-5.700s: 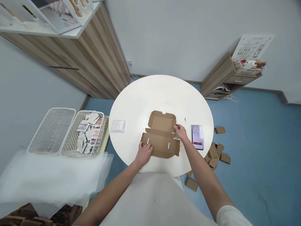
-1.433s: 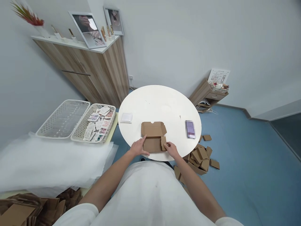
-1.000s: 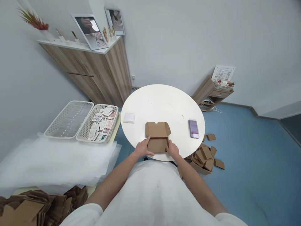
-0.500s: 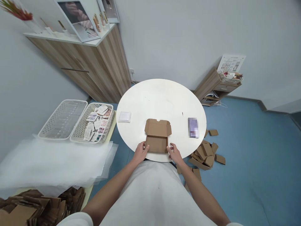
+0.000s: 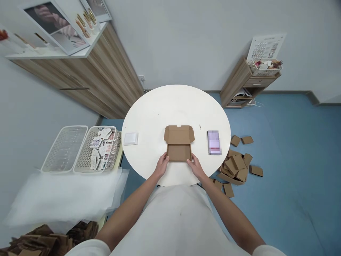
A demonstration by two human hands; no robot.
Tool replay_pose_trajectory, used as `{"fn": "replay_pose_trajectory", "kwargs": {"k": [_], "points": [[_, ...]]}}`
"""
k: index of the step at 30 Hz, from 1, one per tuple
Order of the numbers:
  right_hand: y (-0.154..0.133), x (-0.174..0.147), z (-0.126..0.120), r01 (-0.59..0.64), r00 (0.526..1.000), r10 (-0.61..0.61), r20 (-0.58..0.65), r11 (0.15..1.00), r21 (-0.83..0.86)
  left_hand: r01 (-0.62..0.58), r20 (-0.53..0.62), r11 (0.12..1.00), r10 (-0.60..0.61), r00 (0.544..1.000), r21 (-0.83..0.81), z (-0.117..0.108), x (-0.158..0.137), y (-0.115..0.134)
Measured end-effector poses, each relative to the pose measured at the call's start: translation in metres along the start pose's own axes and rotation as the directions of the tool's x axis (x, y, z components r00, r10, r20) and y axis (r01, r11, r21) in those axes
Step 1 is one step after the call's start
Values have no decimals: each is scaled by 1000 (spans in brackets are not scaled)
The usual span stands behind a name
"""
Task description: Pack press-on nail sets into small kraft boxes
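An open brown cardboard box (image 5: 179, 153) rests on the round white table (image 5: 176, 106), its lid raised away from me and its inside bare. My left hand (image 5: 162, 165) grips the box's near left corner, thumb over the edge. On the opposite near corner, my right hand (image 5: 196, 167) holds the box the same way. To the left lies a small white packet (image 5: 131, 138). A purple stack (image 5: 214, 142), partly blurred out, lies to the right.
Left of the table stand a white basket of small cards (image 5: 114, 145) and a second white basket (image 5: 65, 149), with white sheets (image 5: 69, 195) and flattened cardboard (image 5: 45, 241) nearer me. Cardboard boxes (image 5: 237, 167) are heaped on the floor at right. Cabinets (image 5: 112, 67) line the wall.
Both hands have moved the box a little farther from me on the table, away from its near edge. My head view has shifted slightly.
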State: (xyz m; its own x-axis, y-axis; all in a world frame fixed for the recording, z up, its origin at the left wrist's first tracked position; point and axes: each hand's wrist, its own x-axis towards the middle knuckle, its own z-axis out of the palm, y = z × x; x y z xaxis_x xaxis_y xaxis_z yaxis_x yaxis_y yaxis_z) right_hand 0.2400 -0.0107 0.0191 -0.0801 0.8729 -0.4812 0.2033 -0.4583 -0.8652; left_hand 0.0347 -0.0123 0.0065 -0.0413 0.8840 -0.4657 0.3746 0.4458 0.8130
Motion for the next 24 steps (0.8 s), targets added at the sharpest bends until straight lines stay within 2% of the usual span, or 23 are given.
{"fn": "replay_pose_trajectory", "kwargs": {"k": [13,18,24], "points": [[12,18,-7,37,997,-37,65,999,1,-20,4,1000,20,1000,-21,7,5,4],[27,13,3,-12,997,8,-74,999,-46,38,5,991,-38,999,-128,5,-1,-6],[32,-2,33,-94,949,125,-291,988,119,66,-35,962,-79,996,-267,-18,-5,-28]]}}
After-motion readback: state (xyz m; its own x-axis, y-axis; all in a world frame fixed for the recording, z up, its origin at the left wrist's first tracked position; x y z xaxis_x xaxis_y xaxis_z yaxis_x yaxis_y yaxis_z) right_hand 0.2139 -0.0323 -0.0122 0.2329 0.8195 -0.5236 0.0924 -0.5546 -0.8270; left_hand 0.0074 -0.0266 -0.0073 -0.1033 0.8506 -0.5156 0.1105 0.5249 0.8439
